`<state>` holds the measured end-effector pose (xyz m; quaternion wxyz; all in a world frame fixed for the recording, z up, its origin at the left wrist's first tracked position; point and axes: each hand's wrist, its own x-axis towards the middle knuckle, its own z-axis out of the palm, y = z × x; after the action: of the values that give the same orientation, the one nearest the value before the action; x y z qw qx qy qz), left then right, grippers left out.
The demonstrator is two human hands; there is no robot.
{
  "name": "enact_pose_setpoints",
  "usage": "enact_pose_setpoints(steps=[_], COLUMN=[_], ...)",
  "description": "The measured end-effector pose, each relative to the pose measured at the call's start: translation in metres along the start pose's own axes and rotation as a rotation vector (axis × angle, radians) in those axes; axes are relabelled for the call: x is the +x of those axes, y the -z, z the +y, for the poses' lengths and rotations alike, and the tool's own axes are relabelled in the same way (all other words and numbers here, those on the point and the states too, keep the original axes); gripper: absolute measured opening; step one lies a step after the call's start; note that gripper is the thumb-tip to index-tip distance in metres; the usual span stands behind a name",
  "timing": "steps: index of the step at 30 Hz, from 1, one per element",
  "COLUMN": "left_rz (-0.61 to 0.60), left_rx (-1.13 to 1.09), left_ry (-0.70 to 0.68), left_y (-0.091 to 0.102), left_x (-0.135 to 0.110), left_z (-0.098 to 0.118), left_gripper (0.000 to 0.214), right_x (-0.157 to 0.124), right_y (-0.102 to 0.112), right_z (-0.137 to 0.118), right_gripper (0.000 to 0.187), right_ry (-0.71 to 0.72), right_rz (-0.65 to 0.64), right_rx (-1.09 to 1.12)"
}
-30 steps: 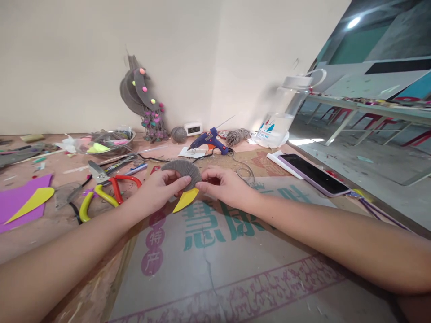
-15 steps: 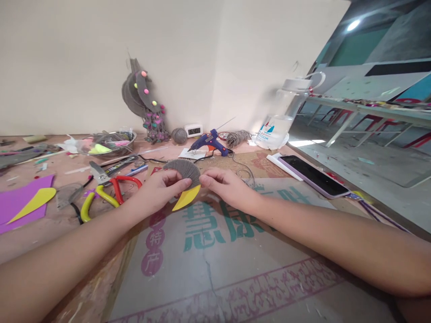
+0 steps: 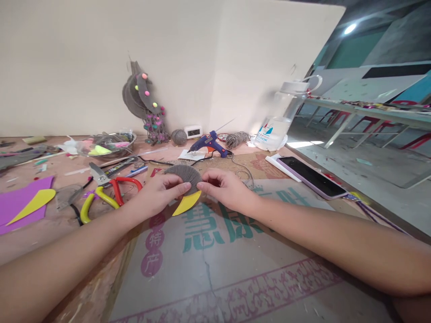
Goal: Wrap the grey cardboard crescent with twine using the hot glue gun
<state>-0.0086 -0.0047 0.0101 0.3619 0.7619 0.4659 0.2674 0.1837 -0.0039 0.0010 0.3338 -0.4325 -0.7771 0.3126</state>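
Note:
A crescent-shaped yellow piece (image 3: 186,203) is wrapped with grey yarn (image 3: 186,175) over its upper part; its lower tip is bare. My left hand (image 3: 164,190) pinches it from the left, thumb in front and fingers behind. On the other side, my right hand (image 3: 222,186) is closed, with thumb and fingertips at the crescent's right edge. Whether a strand of yarn also lies in those fingers is hidden. Behind my right hand, a loose grey strand (image 3: 247,168) curls back towards a yarn bundle (image 3: 236,139).
Beyond my hands lies a blue glue gun (image 3: 210,143) with its cord. Red-and-yellow handled cutters (image 3: 116,190) and purple foam (image 3: 23,204) are at left. A phone (image 3: 311,176) and a water bottle (image 3: 276,119) stand right. A printed board (image 3: 188,278) is underneath.
The wrapped crescent has tilted and sunk slightly in my hands, showing more of its curved inner edge. My right fingers have shifted a little along its edge.

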Motion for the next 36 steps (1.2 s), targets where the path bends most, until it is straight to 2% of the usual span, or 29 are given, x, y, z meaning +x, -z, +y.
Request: enact_pose_setpoints(steps=[2, 6, 9, 13, 19, 25, 30, 36], left_rz=[0.013, 0.048, 0.077, 0.083, 0.071, 0.069, 0.083, 0.07], left_rx=[-0.031, -0.086, -0.082, -0.063, -0.037, -0.041, -0.023, -0.021], left_ry=[0.012, 0.124, 0.156, 0.132, 0.096, 0.096, 0.098, 0.077], left_y=[0.0002, -0.0009, -0.0023, -0.0026, -0.0029, -0.0037, -0.0032, -0.0032], left_x=[0.0001, 0.0004, 0.0011, 0.0021, 0.0021, 0.0023, 0.0012, 0.0018], left_z=[0.0004, 0.0014, -0.0007, -0.0037, -0.0017, -0.0007, 0.0017, 0.0012], left_gripper=[0.037, 0.037, 0.036, 0.037, 0.038, 0.035, 0.034, 0.035], right_x=[-0.0001, 0.0, 0.0001, 0.0009, 0.0013, 0.0006, 0.0006, 0.0003], right_y=[-0.0001, 0.0003, 0.001, 0.0004, 0.0001, 0.0016, -0.0002, 0.0001], right_z=[0.0007, 0.0001, -0.0016, -0.0004, 0.0021, -0.0006, -0.0014, -0.0009], right_gripper=[0.019, 0.02, 0.026, 0.028, 0.022, 0.029, 0.018, 0.019], right_ry=[-0.017, -0.018, -0.012, -0.056, -0.034, -0.035, -0.036, -0.019], right_rz=[-0.006, -0.02, -0.043, -0.05, -0.035, -0.054, -0.051, -0.058], right_rx=[0.026, 0.049, 0.058, 0.09, 0.061, 0.093, 0.068, 0.026])
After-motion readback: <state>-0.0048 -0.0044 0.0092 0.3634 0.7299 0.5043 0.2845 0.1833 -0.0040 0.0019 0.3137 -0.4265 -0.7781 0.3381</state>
